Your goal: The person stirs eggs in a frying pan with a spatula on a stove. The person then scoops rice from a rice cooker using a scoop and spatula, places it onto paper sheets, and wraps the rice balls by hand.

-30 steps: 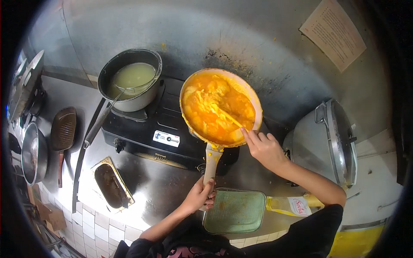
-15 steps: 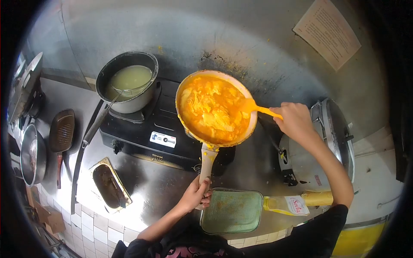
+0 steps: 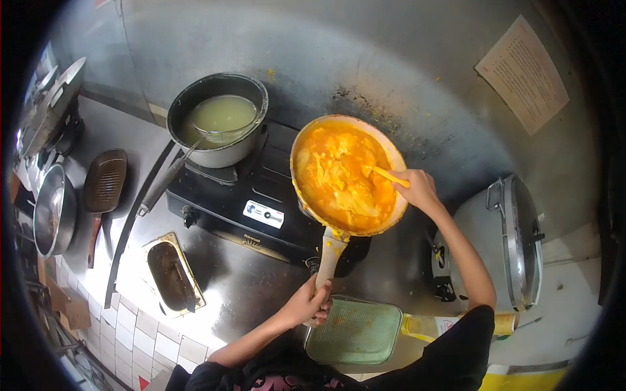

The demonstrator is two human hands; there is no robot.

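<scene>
My left hand is wrapped round the pale handle of a frying pan, which sits over the right side of the stove. Scrambled eggs, orange-yellow and still runny, fill the pan. My right hand grips the handle of an orange spatula; its blade is sunk in the eggs and mostly hidden. Left of the pan, on the other burner, stands a dark pot of cloudy greenish liquid with a strainer resting across its rim.
The black two-burner stove backs onto a metal wall. A rectangular metal tin, a grill pan and a steel pan lie to the left. In front is a green-lined tray beside an oil bottle; a large lidded pot stands right.
My right hand has carried the spatula inward from the pan's right rim, its blade now deeper in the eggs. The whole view has shifted slightly; my left hand keeps its hold.
</scene>
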